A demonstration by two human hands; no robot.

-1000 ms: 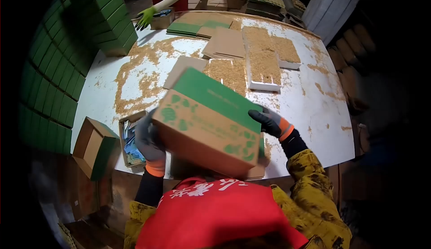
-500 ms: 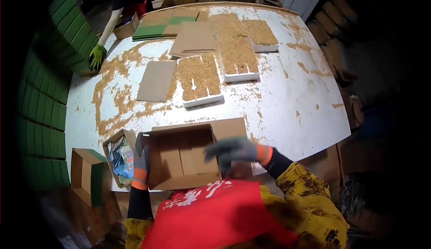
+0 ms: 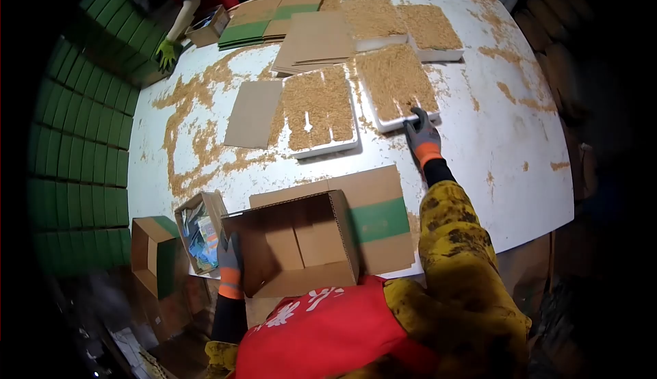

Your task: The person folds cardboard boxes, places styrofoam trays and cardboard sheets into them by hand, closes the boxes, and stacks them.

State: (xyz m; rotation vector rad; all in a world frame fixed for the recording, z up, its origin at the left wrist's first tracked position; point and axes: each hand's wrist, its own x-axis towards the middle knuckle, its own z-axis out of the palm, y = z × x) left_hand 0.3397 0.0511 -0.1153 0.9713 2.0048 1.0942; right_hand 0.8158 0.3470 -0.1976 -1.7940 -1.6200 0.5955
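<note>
My left hand point(image 3: 230, 257), in a grey glove with an orange cuff, grips the left wall of an open cardboard box point(image 3: 301, 278) tilted towards me at the table's near edge. The box has nothing inside that I can see. My right hand point(image 3: 423, 134) is stretched forward, its fingers closed over the near rim of a white tray point(image 3: 393, 124) filled with brown sawdust-like material. Left of that tray stands another filled white tray point(image 3: 327, 149), with white divider ends showing through the fill. A flat cardboard piece with a green band point(image 3: 378, 220) lies under and beside the box.
Two more filled trays point(image 3: 373, 20) point(image 3: 431, 30) stand behind. Cardboard sheets point(image 3: 318, 37) and a flat sheet point(image 3: 253, 113) lie left. A small box of packets point(image 3: 202, 239) is beside my left hand. A co-worker's green-gloved hand point(image 3: 166, 55) is near stacked green boxes point(image 3: 85, 153).
My right hand has moved from the box to the filled tray's near edge and taken hold of it. That tray has slid away from the one behind. The view has shifted.
</note>
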